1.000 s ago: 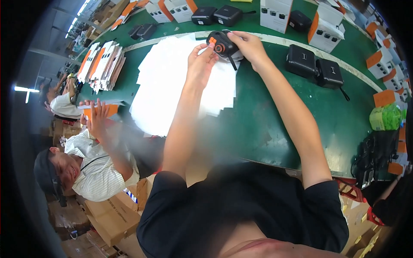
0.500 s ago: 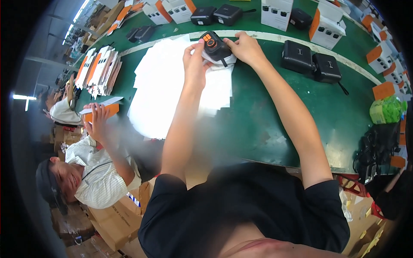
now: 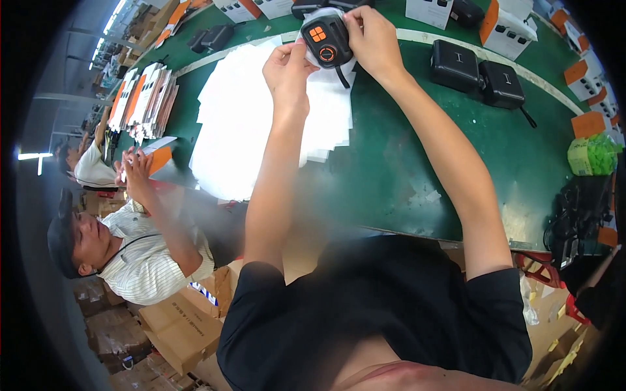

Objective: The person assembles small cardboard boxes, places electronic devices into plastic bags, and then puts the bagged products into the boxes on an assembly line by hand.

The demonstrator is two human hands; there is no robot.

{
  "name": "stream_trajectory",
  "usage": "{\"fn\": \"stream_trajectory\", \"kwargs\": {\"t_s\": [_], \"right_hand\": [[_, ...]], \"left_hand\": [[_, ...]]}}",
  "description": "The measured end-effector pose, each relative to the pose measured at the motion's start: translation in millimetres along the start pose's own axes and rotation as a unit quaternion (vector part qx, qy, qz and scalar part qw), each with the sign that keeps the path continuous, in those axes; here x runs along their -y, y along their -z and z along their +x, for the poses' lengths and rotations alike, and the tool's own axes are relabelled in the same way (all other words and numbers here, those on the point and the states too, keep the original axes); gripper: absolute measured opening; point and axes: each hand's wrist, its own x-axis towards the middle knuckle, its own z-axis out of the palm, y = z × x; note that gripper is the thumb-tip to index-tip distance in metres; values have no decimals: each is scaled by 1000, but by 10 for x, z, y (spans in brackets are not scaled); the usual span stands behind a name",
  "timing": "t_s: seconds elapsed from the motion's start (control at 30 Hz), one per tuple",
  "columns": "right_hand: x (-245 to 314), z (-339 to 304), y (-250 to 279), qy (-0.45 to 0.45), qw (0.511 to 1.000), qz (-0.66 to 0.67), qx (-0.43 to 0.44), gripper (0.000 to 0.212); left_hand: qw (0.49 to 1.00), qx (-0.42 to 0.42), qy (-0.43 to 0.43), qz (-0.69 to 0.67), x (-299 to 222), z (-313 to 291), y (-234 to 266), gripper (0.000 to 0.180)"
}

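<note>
A black handheld device (image 3: 326, 40) with orange square buttons, an orange-ringed dial and a short black strap is held up over the far part of the table. A thin white sheet (image 3: 309, 58) shows around and behind it. My left hand (image 3: 287, 73) is closed at its left edge, pinching the sheet against the device. My right hand (image 3: 373, 44) grips the device's right edge between thumb and fingers, some of them hidden behind it. Below lies a spread pile of white sheets (image 3: 238, 124) on the green table (image 3: 404, 156).
Two black cases (image 3: 455, 65) lie to the right. White-and-orange boxes (image 3: 508, 32) line the far side. Flattened boxes (image 3: 147, 104) are stacked at left. Beside me a co-worker (image 3: 153, 254) handles an orange-and-white box piece (image 3: 160, 158). A green plastic jar (image 3: 592, 155) stands far right.
Both hands have lifted the device slightly farther away, and its button face has turned more toward me. The co-worker's head has turned and their hands have shifted on the box piece.
</note>
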Motion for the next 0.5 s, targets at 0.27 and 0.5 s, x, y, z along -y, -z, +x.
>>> {"fn": "stream_trajectory", "kwargs": {"t_s": [0.27, 0.5], "right_hand": [[196, 235, 394, 4, 995, 3, -96, 12], [380, 101, 1127, -106, 977, 75, 167, 60]], "left_hand": [[999, 23, -11, -43, -334, 39, -449, 15], [973, 212, -2, -94, -473, 116, -965, 9]]}}
